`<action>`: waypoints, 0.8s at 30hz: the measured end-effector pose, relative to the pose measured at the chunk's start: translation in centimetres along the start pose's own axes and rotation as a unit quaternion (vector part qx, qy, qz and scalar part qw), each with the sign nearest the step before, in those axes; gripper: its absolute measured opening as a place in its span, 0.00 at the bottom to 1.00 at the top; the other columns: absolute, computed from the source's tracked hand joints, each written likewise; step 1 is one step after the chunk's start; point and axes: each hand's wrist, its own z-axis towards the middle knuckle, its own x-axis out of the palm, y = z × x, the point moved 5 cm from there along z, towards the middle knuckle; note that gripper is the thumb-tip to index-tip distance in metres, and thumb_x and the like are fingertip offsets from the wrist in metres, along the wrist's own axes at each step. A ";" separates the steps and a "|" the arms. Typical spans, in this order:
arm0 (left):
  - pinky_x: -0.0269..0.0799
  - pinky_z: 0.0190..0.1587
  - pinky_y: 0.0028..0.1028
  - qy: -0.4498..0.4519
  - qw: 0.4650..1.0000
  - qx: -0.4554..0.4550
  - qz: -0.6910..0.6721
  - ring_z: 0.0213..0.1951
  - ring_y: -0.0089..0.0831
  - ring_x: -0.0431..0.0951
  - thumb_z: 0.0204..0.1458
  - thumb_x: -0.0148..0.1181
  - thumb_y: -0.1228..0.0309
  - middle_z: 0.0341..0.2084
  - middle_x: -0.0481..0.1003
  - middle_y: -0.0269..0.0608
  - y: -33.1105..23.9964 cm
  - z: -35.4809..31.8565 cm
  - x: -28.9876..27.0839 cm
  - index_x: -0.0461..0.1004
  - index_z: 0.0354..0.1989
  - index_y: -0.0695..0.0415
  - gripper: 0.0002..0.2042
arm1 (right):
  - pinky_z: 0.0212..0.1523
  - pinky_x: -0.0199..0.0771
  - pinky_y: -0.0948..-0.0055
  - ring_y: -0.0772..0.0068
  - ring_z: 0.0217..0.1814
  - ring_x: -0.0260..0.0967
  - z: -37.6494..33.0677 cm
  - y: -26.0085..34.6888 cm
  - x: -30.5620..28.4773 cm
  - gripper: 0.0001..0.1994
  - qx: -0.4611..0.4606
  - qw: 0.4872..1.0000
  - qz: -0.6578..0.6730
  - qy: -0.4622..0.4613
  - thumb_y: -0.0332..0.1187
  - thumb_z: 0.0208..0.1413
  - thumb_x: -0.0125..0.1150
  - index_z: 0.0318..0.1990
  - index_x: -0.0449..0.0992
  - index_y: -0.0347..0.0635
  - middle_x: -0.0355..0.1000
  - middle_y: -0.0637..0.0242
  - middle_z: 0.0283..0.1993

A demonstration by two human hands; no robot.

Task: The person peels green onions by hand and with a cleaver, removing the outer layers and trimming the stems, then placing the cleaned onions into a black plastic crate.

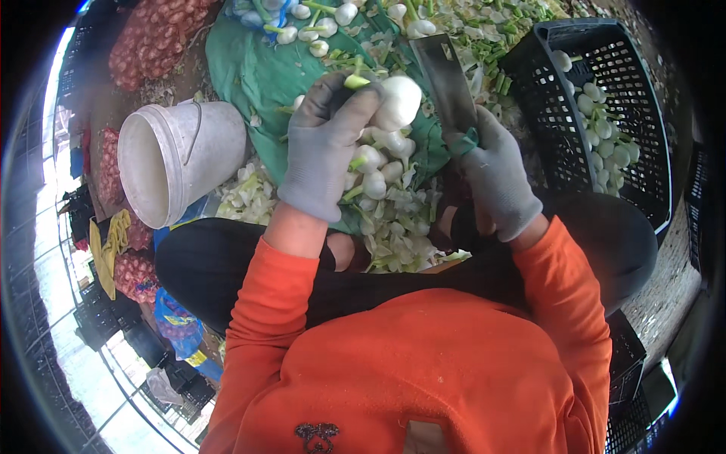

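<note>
My left hand [321,147], in a grey glove, is closed around the short green stem of a large white garlic bulb [399,104], held up in front of me. A cleaver [446,85] with a broad dark blade points up and away in my gloved right hand [499,178], its grip wrapped in green. The blade stands to the right of the bulb, apart from it. Below the held bulb lies a heap of garlic bulbs [374,184] with short green stems. Loose pale peels [401,234] cover the ground between my legs.
A black plastic crate [544,113] at the right holds several trimmed bulbs. At the left a white bucket [204,140] lies tipped. Green sheeting [234,64] carries more bulbs, with cut green stems [499,45] beyond. Red mesh sacks [155,45] stand far left.
</note>
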 end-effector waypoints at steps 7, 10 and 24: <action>0.74 0.44 0.27 0.123 0.955 -0.229 -0.141 0.43 0.25 0.75 0.55 0.56 0.70 0.43 0.73 0.38 2.4 -3.2 2.5 0.68 0.54 0.59 0.18 | 0.33 0.69 0.71 0.68 0.31 0.70 -1.5 2.5 -0.3 0.18 -0.164 0.975 -0.126 -0.085 0.30 0.56 0.57 0.53 0.70 0.34 0.73 0.59 0.34; 0.71 0.45 0.25 0.218 0.966 -0.124 0.058 0.43 0.24 0.73 0.52 0.57 0.70 0.44 0.72 0.37 1.0 -2.9 2.6 0.64 0.58 0.61 0.24 | 0.34 0.69 0.54 0.45 0.35 0.70 -2.5 3.8 -0.2 0.07 -0.240 0.943 -0.201 -0.110 0.28 0.52 0.56 0.37 0.68 0.38 0.71 0.50 0.31; 0.69 0.57 0.30 0.180 0.925 0.127 0.311 0.52 0.32 0.74 0.49 0.69 0.64 0.51 0.74 0.43 -0.2 -4.2 -1.4 0.64 0.60 0.62 0.31 | 0.29 0.67 0.66 0.68 0.30 0.70 -5.0 6.3 3.0 0.14 -0.474 0.736 -0.482 -0.051 0.36 0.45 0.58 0.40 0.72 0.45 0.67 0.70 0.29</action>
